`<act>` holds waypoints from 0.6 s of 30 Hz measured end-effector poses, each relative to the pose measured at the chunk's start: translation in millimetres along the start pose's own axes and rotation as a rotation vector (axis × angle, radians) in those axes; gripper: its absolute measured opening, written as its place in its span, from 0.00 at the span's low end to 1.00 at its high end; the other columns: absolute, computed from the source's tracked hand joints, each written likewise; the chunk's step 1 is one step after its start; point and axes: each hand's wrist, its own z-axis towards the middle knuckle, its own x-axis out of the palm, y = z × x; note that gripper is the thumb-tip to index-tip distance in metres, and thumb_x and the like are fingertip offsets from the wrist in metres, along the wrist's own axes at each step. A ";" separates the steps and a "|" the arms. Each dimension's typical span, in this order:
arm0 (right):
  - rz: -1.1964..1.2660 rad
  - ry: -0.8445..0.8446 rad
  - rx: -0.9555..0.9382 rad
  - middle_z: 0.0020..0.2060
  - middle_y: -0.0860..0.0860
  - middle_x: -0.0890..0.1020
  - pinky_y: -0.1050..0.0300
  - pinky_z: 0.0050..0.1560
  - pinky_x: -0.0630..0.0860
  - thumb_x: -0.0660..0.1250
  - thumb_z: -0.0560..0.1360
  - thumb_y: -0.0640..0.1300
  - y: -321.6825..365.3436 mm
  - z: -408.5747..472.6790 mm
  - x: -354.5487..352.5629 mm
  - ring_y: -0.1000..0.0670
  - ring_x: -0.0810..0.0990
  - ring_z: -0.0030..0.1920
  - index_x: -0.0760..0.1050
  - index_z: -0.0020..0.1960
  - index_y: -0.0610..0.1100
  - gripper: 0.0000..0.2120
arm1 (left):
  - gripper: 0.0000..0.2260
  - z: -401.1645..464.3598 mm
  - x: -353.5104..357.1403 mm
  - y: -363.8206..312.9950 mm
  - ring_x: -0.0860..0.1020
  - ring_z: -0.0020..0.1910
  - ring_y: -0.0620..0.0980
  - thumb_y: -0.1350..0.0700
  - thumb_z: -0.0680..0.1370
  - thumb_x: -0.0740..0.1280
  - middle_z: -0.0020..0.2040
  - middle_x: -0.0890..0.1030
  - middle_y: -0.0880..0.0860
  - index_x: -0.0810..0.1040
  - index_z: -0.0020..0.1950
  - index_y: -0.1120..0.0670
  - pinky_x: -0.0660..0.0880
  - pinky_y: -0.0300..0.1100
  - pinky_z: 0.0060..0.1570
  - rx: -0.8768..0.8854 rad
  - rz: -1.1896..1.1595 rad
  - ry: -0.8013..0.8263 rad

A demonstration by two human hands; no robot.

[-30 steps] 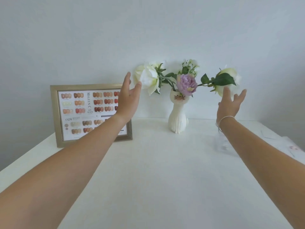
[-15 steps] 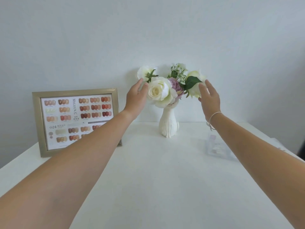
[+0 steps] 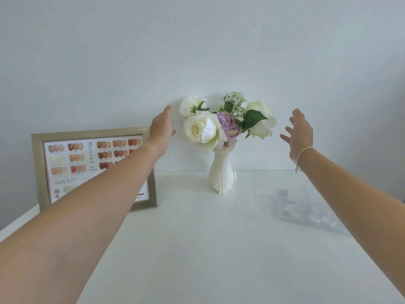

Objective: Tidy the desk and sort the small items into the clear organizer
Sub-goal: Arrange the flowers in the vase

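Observation:
A white cat-shaped vase (image 3: 221, 176) stands at the back middle of the white desk (image 3: 208, 249). It holds a tight bunch of white and purple flowers (image 3: 221, 123). My left hand (image 3: 163, 128) hovers open just left of the flowers, apart from them. My right hand (image 3: 299, 132), with a thin bracelet at the wrist, hovers open to their right, fingers spread. The clear organizer (image 3: 293, 205) lies flat on the desk at the right, under my right forearm, with a few small items inside.
A gold-framed nail colour chart (image 3: 72, 167) leans against the wall at the back left, partly behind my left forearm. The wall (image 3: 197, 51) runs right behind the vase. Some clear plastic pieces (image 3: 322, 221) lie by the organizer's near edge.
The spread flowers were pressed together into a tight bunch between both hands. Both hands have since drawn outward and let go of them.

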 end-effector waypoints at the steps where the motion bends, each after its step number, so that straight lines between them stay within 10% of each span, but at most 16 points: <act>1: -0.003 0.037 0.030 0.69 0.51 0.70 0.54 0.59 0.73 0.55 0.77 0.56 1.5 8.6 -1.1 0.46 0.71 0.67 0.66 0.70 0.48 0.24 | 0.17 6.3 0.2 0.7 0.70 0.53 0.50 0.43 0.79 0.54 0.48 0.71 0.45 0.74 0.60 0.50 0.71 0.44 0.61 -0.026 0.003 0.026; 5: 0.023 0.223 0.141 0.70 0.49 0.69 0.48 0.62 0.72 0.52 0.77 0.60 7.2 44.0 1.2 0.43 0.70 0.68 0.67 0.70 0.48 0.26 | 0.27 26.2 7.6 -2.0 0.67 0.67 0.52 0.40 0.79 0.50 0.75 0.62 0.50 0.60 0.75 0.51 0.67 0.44 0.66 -0.091 -0.008 0.107; 10: 0.033 0.397 0.223 0.65 0.49 0.72 0.52 0.49 0.74 0.49 0.78 0.61 9.4 75.7 19.4 0.44 0.74 0.61 0.67 0.70 0.48 0.27 | 0.28 46.3 20.8 -3.8 0.63 0.72 0.55 0.38 0.79 0.49 0.77 0.58 0.49 0.58 0.75 0.50 0.64 0.46 0.70 -0.106 0.009 0.163; 18: -0.155 0.568 0.160 0.70 0.44 0.69 0.43 0.69 0.66 0.51 0.76 0.63 18.7 101.2 57.9 0.44 0.71 0.68 0.75 0.60 0.51 0.24 | 0.29 71.6 27.2 -18.0 0.60 0.75 0.53 0.37 0.78 0.48 0.77 0.60 0.50 0.61 0.74 0.51 0.58 0.47 0.72 -0.029 0.136 0.202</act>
